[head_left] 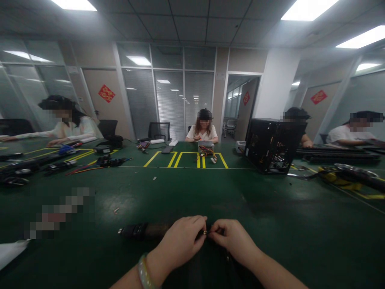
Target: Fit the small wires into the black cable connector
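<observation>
Over the near middle of the table, my left hand (183,237) is closed, its thumb and finger pinching around a small brass-coloured piece (205,233). My right hand (231,239) is closed just to the right, its fingertips pinched close to that piece; what they grip is too small and dark to name. A dark cylinder (141,231) with a silver tip at its left end lies on the table and runs behind my left hand, which hides the rest of it. Dark material below and between my wrists is hard to make out.
The green table (180,192) carries a black computer case (275,146) at the right back. Dark tools and cables (111,161) lie on the left, a yellow-and-black item (343,178) on the right. A grey box with coloured wires (207,148) stands opposite. Several people sit around.
</observation>
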### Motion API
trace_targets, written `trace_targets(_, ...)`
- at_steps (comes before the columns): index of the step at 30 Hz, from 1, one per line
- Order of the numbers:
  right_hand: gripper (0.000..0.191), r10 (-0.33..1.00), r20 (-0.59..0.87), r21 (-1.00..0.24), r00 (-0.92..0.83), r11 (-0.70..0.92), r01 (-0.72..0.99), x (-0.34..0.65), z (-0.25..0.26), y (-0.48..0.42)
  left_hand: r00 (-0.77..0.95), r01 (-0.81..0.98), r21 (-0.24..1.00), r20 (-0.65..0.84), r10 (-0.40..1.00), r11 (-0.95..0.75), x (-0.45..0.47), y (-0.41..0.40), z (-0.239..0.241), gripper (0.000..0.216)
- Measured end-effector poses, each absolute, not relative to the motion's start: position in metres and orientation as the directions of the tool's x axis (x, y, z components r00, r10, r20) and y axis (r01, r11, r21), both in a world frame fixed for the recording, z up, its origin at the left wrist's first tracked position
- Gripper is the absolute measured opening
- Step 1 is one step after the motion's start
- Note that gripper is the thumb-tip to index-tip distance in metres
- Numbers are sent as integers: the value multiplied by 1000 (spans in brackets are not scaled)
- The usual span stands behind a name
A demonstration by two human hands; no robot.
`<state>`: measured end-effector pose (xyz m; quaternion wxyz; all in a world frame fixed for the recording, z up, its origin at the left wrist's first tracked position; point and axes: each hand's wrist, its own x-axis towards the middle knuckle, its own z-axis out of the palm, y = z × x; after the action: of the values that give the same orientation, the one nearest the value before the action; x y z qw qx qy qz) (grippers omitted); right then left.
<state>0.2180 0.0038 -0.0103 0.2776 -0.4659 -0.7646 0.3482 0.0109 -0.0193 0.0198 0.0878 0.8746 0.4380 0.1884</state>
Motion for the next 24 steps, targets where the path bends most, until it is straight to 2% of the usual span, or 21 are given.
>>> trace_targets(8, 12, 904, 103, -784, -416, 331, 525, 218, -9, 3, 555, 733, 315, 236, 798, -603, 11, -20, 21, 20)
trace_targets(17, 10, 910, 89, -797, -404, 309, 519, 218, -9, 3, 544, 732, 327, 246, 802, -597, 11, -19, 21, 11)
trace_targets(24, 11, 910, 89, -793, -405, 311, 524, 218, -10, 3, 558, 724, 322, 246, 793, -610, 11, -20, 22, 15)
